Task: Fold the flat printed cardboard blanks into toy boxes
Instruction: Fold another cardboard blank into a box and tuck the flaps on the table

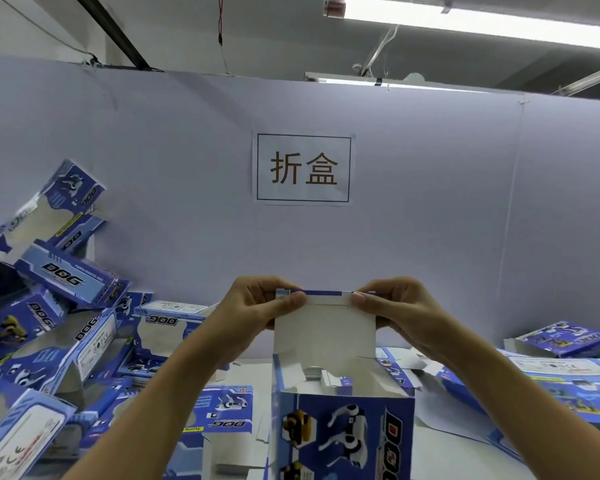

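A blue printed toy box (343, 434) with dog pictures and "DOG" lettering stands upright in front of me, its top open. Its white lid flap (324, 332) rises straight up from the back wall. My left hand (253, 310) pinches the flap's upper left corner and my right hand (395, 310) pinches the upper right corner, thumbs on the near side. The narrow tuck strip (326, 296) along the flap's top edge is bent between them. The side dust flaps lie folded inside the opening.
A heap of folded blue boxes (49, 299) piles up on the left against the pale partition wall (187, 150). Flat blanks (551, 379) lie on the right and one (222, 410) on the white table. A paper sign (303, 168) hangs on the wall.
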